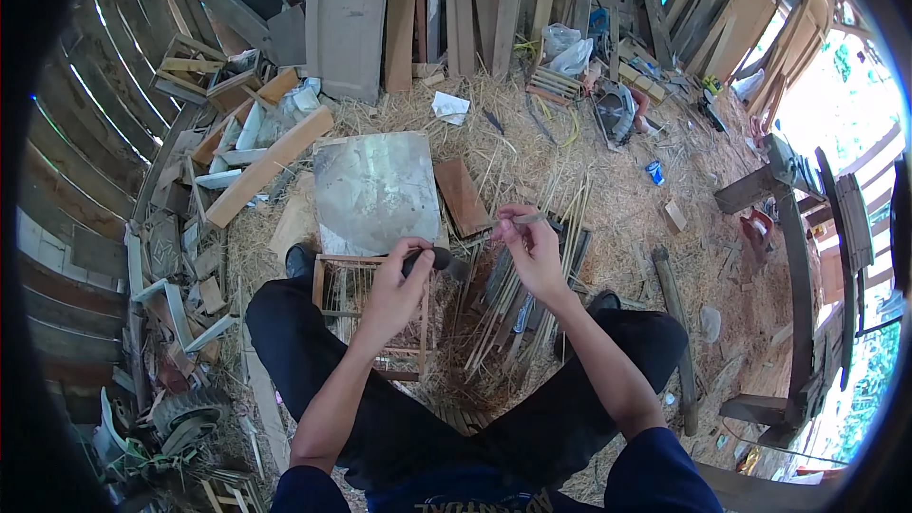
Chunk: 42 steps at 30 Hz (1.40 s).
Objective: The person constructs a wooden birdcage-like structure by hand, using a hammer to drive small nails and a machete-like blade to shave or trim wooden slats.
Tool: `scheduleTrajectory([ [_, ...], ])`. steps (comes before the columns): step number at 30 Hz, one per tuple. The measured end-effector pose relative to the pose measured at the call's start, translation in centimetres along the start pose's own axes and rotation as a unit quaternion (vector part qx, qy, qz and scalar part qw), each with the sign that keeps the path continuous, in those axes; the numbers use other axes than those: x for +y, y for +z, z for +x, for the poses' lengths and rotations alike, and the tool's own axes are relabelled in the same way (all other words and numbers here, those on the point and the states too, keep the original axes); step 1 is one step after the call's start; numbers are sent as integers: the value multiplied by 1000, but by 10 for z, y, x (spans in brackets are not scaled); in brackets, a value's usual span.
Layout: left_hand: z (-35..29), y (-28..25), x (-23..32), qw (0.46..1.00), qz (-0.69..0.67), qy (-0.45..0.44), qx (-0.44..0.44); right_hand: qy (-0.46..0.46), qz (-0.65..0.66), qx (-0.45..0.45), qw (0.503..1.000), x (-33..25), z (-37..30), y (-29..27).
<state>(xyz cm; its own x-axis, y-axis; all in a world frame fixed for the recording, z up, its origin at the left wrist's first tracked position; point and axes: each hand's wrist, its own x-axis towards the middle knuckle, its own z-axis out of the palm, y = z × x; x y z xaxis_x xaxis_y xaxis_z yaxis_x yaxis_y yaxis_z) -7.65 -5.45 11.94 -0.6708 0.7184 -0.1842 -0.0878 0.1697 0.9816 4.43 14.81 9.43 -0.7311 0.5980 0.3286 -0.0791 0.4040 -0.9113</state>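
My left hand (394, 294) is closed round the black handle of a knife (439, 258), whose short greyish blade points right. My right hand (534, 256) pinches a thin wooden strip (521, 219) between thumb and fingers, slightly higher than the knife and apart from it. Below my left hand, between my legs, stands a small wooden frame (422, 332) with thin rods across it. Beneath my right hand lies a loose bundle of long thin sticks (503, 323), some resting over dark slats.
A worn square board (375, 185) lies ahead, with a brown wood block (461, 198) beside it. Planks (351, 19) lean along the far wall. Scrap wood (271, 166) is piled at left. A log (674, 332) lies right of my knee; shavings cover the floor.
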Motion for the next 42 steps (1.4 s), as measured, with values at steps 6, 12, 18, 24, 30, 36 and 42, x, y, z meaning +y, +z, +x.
scheduleTrajectory([
  [6, 4, -10, -3, 999, -35, 15, 35, -7, -145, -111, 983, 20, 5, 3],
  [12, 15, -4, 1, 992, -105, 9, 65, -26, -155, -117, 981, 53, 16, 8],
  [18, 30, 6, -8, 985, -161, 22, 57, -142, -240, -69, 958, 65, 29, 23],
  [24, 53, 1, -7, 991, -89, 87, 44, -7, -188, -117, 975, 28, 66, 42],
  [30, 62, 1, -7, 978, 93, 176, 63, -73, -157, -154, 973, -25, 65, 46],
  [36, 58, -15, -18, 983, 110, 131, 59, -124, -84, -144, 978, -54, 69, 63],
  [42, 64, -21, -31, 977, 19, 137, 165, -78, -6, -71, 994, -37, 84, 77],
])
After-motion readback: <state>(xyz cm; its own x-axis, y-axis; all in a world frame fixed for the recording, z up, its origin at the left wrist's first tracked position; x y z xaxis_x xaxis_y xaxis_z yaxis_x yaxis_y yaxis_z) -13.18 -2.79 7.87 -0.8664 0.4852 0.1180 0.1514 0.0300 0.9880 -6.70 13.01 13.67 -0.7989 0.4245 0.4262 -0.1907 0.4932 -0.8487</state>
